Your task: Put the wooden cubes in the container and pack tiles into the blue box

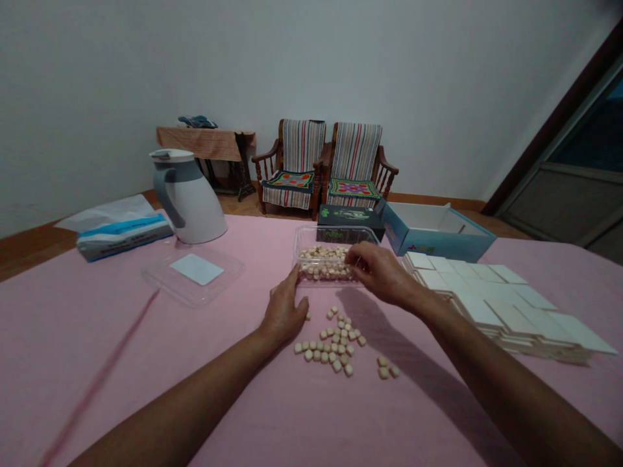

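Home, looks like a living rm. Two wooden armchairs (pixel 318 175) w/ striped covers (pixel 357 152) & bright patterned seat mats (pixel 294 180), facing in, nr. plain pale wall (pixel 233 65). Small side table (pixel 242 165) in bkgd, checked cloth (pixel 199 141) draped over. Near surface: pink tablecloth (pixel 233 415), wht/grey household jug (pixel 199 207) on it. Brown skirting (pixel 438 199) along wall.

My left forearm (pixel 195 395) slants in from the lower left, my right forearm (pixel 506 370) from the lower right, both bare. My left hand (pixel 283 310) is low, its back turned up, fingers stretched forward, thumb (pixel 302 307) spread away from them. My right hand (pixel 377 271) reaches farther forward, fingers curled inward and down; I can't make out whether their tips meet.
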The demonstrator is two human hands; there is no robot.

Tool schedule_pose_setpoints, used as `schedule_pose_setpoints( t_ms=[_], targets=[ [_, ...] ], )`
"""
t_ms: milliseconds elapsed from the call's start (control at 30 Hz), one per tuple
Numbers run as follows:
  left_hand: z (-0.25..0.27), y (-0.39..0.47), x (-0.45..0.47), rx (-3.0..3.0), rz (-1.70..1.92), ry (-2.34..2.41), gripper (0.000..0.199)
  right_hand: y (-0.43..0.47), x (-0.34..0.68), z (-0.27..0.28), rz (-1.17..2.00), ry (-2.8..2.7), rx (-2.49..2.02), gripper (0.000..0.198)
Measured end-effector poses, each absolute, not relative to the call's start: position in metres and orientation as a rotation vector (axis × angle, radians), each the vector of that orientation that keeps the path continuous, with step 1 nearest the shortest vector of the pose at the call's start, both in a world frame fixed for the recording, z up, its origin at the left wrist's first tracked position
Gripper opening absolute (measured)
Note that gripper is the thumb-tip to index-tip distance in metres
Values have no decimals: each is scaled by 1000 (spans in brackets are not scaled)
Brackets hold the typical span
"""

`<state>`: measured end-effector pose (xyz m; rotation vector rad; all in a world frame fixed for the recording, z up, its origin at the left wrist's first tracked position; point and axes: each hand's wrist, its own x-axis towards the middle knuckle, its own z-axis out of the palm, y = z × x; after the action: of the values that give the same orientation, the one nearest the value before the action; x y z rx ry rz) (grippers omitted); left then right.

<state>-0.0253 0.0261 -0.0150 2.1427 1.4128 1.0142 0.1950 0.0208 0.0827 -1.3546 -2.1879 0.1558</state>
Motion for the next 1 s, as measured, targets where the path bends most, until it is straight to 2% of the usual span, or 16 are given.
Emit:
schedule_pose_setpoints(
  t_ms=[167, 433, 567, 767, 1000],
  targets=[
    [-15, 26, -25, 2135, 1023, 1412, 73, 8, 173, 51, 480, -2459, -1376, 17],
    [-13, 25, -26, 2104, 1067, 1383, 70, 11, 162, 43, 498, -2510, -1498, 20],
    [-12, 24, -22, 2000, 1203, 1421, 53, 15, 173, 65, 409, -2446, -1509, 16],
    [-5, 20, -22, 2047, 1199, 1457, 23, 25, 189, 99, 10, -2009, -1436, 13],
    [9, 17, -33, 2253, 790, 1256, 12, -7, 206, 50, 200, -2043, -1489, 11]
  ],
)
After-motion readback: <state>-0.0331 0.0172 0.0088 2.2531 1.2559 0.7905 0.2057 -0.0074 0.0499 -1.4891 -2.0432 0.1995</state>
